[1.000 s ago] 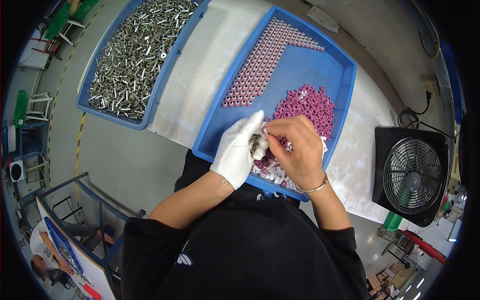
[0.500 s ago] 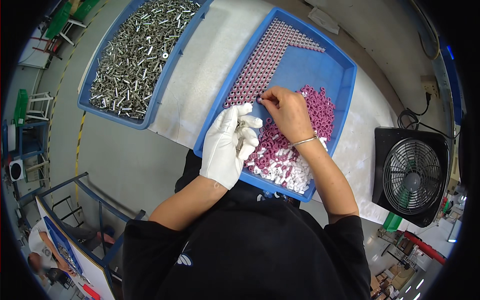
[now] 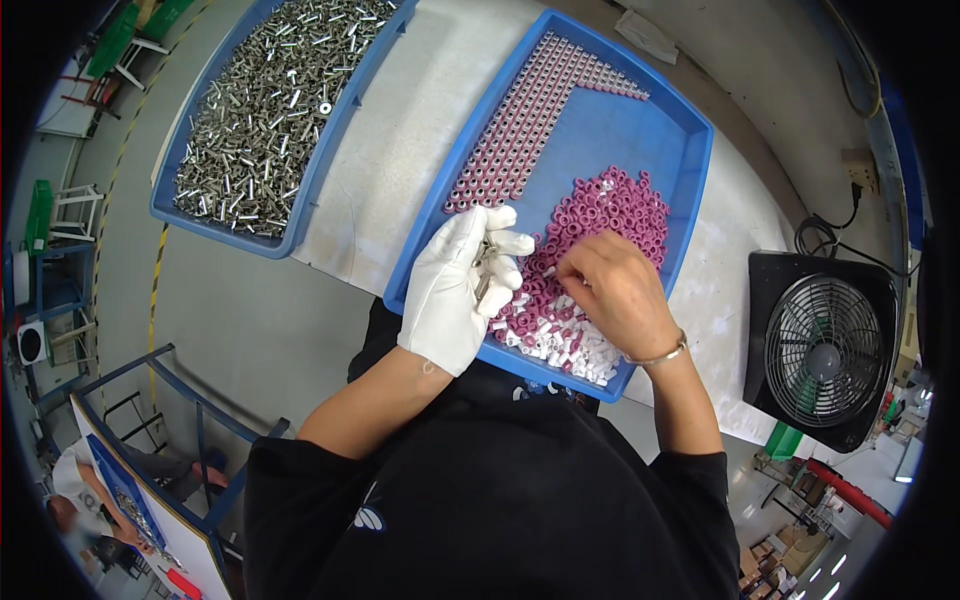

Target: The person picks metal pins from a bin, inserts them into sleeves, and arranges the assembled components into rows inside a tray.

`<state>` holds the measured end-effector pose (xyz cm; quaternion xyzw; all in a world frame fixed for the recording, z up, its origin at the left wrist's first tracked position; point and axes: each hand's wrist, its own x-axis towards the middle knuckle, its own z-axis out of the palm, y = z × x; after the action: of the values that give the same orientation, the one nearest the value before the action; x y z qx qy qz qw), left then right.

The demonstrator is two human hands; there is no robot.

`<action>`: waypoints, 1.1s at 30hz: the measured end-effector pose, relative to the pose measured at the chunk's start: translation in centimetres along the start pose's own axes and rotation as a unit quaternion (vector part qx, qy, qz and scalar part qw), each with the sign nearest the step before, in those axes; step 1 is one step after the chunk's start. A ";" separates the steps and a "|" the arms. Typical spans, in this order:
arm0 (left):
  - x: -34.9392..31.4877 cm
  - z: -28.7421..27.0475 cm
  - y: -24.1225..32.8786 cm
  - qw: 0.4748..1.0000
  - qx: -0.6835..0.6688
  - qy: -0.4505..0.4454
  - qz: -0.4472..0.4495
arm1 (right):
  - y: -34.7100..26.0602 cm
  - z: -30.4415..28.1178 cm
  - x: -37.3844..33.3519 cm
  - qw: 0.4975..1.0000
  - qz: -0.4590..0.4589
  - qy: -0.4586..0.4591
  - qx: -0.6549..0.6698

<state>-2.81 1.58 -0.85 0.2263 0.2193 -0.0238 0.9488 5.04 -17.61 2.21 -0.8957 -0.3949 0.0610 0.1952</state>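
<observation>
My left hand (image 3: 452, 290), in a white glove, is cupped with its fingers curled round several small metal pins (image 3: 483, 272). It hovers over the near left side of a blue tray (image 3: 415, 232). My bare right hand (image 3: 622, 290) is over a loose pile of purple rings (image 3: 612, 215), thumb and fingers drawn together at the pile's left side. What its fingertips hold, if anything, is hidden. White plastic sleeves (image 3: 572, 345) lie mixed with rings at the tray's near end. Upright purple pieces with metal tops (image 3: 520, 130) stand in tight rows along the left wall.
A second blue bin (image 3: 300, 215) full of metal pins (image 3: 260, 120) sits on the white table (image 3: 400, 110) at the left. A black fan (image 3: 825, 350) stands at the right, its cable behind. Another person (image 3: 90, 490) sits at the far lower left.
My right hand has moved right and nearer to me, from the near end of the upright rows to the loose pile. My left hand stays almost in place, still holding the pins.
</observation>
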 end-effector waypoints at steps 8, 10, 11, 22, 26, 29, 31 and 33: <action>0.2 1.6 -0.2 0.999 0.012 0.025 0.034 | -0.8 -0.3 -3.1 0.996 0.041 -0.005 -0.076; -0.2 2.7 -0.1 0.995 0.053 0.044 0.065 | -0.8 -0.3 -3.3 0.996 0.050 -0.020 -0.065; -0.3 3.1 -0.1 0.992 0.074 0.054 0.081 | -0.8 -0.3 -3.3 0.996 0.053 -0.027 -0.060; -0.1 -1.1 1.0 0.993 0.045 -0.062 0.084 | 0.5 2.2 1.4 0.992 0.060 0.075 0.083; 0.2 1.2 0.6 0.996 0.031 0.051 0.064 | 1.3 3.3 2.7 0.996 0.004 0.083 0.022; 0.0 2.1 0.6 0.996 0.040 0.071 0.043 | 1.4 3.9 3.0 0.996 -0.017 0.085 -0.006; -0.2 2.4 0.6 0.997 0.069 0.037 0.016 | 1.4 4.2 3.1 0.996 -0.020 0.084 -0.018; -0.3 2.5 0.6 0.996 0.083 0.020 0.003 | 1.3 4.1 3.2 0.996 -0.022 0.084 -0.025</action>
<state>-1.96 1.05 1.51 0.3057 0.2348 -0.0346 0.9221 7.05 -14.85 -1.94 -0.8935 -0.3976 -0.0289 0.2066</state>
